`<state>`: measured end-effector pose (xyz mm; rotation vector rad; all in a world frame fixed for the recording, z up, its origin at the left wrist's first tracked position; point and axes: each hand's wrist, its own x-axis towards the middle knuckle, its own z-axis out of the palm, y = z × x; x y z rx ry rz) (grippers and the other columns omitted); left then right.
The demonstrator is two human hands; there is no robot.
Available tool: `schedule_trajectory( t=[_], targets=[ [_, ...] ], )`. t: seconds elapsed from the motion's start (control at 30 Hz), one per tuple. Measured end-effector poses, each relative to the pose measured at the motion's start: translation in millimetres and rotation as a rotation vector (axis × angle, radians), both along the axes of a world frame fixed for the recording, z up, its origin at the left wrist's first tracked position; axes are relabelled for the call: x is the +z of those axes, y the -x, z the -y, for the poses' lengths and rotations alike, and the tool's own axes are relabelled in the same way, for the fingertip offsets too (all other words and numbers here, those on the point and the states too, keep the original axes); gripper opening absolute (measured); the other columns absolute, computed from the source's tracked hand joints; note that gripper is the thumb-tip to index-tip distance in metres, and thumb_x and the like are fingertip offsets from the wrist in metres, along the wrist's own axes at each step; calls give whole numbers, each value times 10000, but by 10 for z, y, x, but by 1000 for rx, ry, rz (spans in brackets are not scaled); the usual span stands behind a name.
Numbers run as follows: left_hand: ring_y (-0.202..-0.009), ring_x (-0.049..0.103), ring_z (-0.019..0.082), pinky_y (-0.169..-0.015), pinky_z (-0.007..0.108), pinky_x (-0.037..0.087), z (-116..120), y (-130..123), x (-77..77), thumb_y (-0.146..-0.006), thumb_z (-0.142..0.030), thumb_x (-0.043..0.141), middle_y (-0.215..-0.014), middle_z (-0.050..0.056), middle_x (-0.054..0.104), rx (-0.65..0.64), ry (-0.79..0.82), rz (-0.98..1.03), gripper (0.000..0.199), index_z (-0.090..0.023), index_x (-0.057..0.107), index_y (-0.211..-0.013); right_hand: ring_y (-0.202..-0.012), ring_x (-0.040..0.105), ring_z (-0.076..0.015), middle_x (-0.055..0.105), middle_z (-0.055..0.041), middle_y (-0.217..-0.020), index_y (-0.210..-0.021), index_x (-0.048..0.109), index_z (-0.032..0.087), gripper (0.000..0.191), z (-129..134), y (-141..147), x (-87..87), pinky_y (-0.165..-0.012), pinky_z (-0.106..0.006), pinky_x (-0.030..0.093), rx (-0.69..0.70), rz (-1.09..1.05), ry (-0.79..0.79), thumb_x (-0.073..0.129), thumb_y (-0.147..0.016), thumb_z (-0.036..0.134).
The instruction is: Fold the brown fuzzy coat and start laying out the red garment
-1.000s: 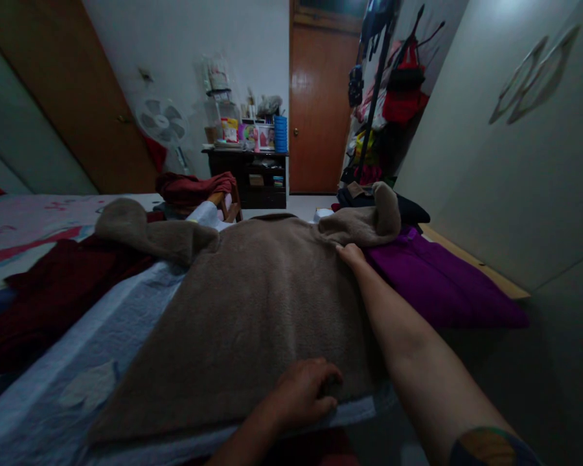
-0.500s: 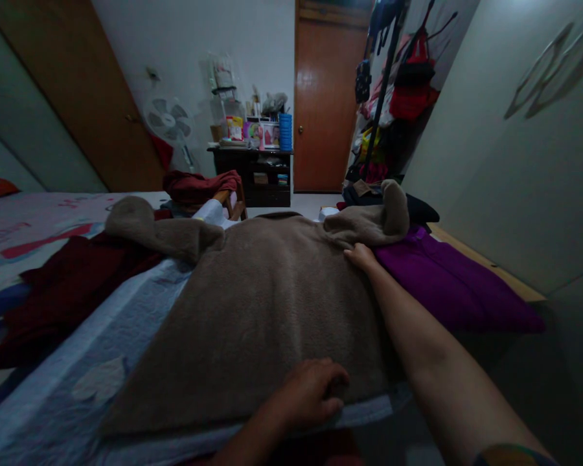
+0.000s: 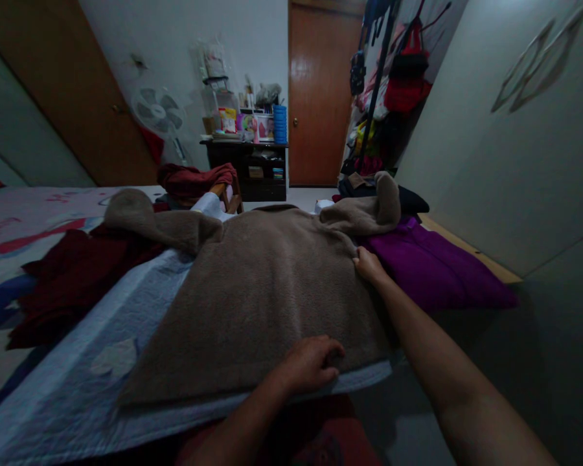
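Observation:
A brown fuzzy sweater (image 3: 262, 291) lies spread out, its two sleeves reaching to either side and its hem toward me. My right hand (image 3: 369, 264) pinches the sweater's right side edge just below the sleeve. Near the hem, my left hand (image 3: 311, 366) rests on the fabric, with thumb and fingers apart and nothing gripped. Under the sweater is a light blue quilted cover (image 3: 111, 343), which shows along the left and front. A purple garment (image 3: 432, 268) lies right beside my right hand, partly beneath the right sleeve.
Dark red clothes (image 3: 72, 278) lie at the left, partly under the left sleeve. A wooden chair (image 3: 233, 200) with red cloth stands beyond. Farther off are a fan (image 3: 159, 111), a dark cabinet (image 3: 245, 171) and a door (image 3: 320, 97). A pale wardrobe (image 3: 495, 162) rises at the right.
My right hand has drawn the sweater's side edge slightly outward to the right. My left hand stays near the hem. The view has shifted a little.

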<state>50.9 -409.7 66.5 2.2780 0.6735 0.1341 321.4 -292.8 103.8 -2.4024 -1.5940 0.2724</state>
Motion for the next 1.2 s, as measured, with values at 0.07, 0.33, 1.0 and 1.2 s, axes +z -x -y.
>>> schedule_trajectory(
  t=[0.07, 0.33, 1.0, 1.2],
  targets=[
    [-914, 610, 187, -769, 262, 449, 5, 3, 0, -781, -280, 620, -1011, 17, 654, 4, -9, -3, 366, -270, 608, -1146, -1090, 614, -238, 650, -157, -1190, -1251, 524, 151, 341, 35, 29, 14, -842, -268, 422, -9, 13, 7, 475, -934, 269],
    [-917, 613, 182, -777, 258, 447, 4, -17, -52, -790, -285, 629, -1003, 13, 664, 20, -15, 0, 354, -260, 614, -1143, -992, 661, -274, 676, -182, -1110, -1329, 420, 120, 466, 566, 190, 84, -744, -287, 422, 109, 60, 94, 465, -939, 371],
    [-887, 612, 179, -771, 258, 449, 5, -34, -10, -781, -279, 610, -990, 16, 670, 37, 7, -9, 361, -243, 627, -1140, -1023, 649, -292, 638, -208, -1191, -1474, 191, 91, 664, 1469, 283, -63, -772, -322, 433, 199, 166, 94, 500, -931, 317],
    [-852, 608, 169, -738, 249, 437, -4, -30, -18, -776, -273, 610, -967, 7, 674, 46, 40, -2, 376, -245, 625, -1151, -987, 653, -264, 670, -150, -1131, -1465, 250, 165, 612, 1545, 216, -15, -789, -319, 443, 166, 130, 101, 506, -920, 274]
  ],
)
